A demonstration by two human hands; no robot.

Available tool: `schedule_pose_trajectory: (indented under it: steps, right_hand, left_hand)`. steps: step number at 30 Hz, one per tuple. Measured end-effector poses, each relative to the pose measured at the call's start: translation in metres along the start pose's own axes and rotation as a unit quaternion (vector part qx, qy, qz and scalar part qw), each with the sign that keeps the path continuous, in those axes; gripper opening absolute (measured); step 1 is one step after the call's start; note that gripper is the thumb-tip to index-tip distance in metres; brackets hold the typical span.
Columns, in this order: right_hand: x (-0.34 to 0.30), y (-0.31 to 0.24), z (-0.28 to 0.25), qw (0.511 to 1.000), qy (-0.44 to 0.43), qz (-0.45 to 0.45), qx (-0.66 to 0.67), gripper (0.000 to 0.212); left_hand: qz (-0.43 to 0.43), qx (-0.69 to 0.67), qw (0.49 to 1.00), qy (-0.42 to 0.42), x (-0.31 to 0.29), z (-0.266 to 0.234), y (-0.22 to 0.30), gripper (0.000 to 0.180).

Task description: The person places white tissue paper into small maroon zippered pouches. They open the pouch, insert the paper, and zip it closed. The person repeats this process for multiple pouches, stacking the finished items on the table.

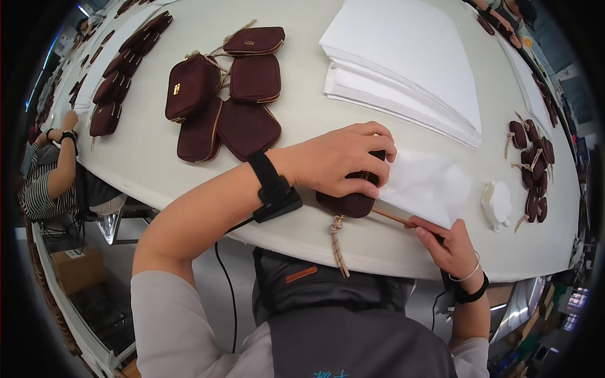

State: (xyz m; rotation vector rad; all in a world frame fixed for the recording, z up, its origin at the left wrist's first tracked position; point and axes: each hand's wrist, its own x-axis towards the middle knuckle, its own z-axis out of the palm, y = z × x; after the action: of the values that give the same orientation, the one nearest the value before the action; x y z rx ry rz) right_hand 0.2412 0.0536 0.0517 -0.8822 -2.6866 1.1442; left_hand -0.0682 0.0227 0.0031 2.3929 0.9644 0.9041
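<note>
On the table (148,154), my left hand (353,157) is clasping a pouch (350,205), ideally firmly. At four o'clock, my right hand (449,247) is pinching a strip (392,217).

Small dark red-brown pouch (348,204) held by left hand (346,157), near front edge of worktop (302,75). Pouch top partly hidden; gold marks seen. Tan rope cord (338,246) tied to pouch, knotted up high, loose end laid toward worktop edge. Thin brown stick (392,216) gripped in right hand (449,247), slanted, far end at pouch side, tip hidden. Thin, wrinkly white sheet (435,183) spread just beside pouch.
</note>
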Motion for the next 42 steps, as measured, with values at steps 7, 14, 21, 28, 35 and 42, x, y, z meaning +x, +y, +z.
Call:
schedule_pose_trajectory:
  steps: [7, 14, 21, 28, 35, 42]
  right_hand:
    - [0.018, 0.012, 0.009, 0.995, -0.068, 0.003, 0.073, 0.023]
    - [0.028, 0.008, 0.001, 0.983, -0.129, -0.106, -0.072, 0.029]
    - [0.038, -0.001, 0.0, 0.924, -0.132, -0.242, -0.264, 0.052]
    - [0.02, -0.006, 0.012, 0.924, -0.105, -0.198, -0.309, 0.057]
    - [0.015, 0.01, 0.001, 0.983, -0.063, -0.127, -0.117, 0.031]
    - [0.01, 0.025, 0.018, 0.997, -0.005, -0.079, -0.023, 0.022]
  left_hand:
    - [-0.063, -0.104, 0.992, 0.044, -0.002, 0.02, -0.001, 0.018]
    - [-0.069, -0.081, 0.993, 0.044, -0.005, 0.027, -0.003, 0.016]
    - [-0.085, -0.07, 0.993, 0.05, -0.005, 0.031, -0.002, 0.015]
    - [-0.092, -0.072, 0.992, 0.038, -0.004, 0.027, -0.001, 0.015]
    - [-0.094, -0.056, 0.993, 0.054, -0.005, 0.03, 0.004, 0.013]
    - [-0.089, -0.046, 0.992, 0.072, -0.003, 0.033, 0.003, 0.015]
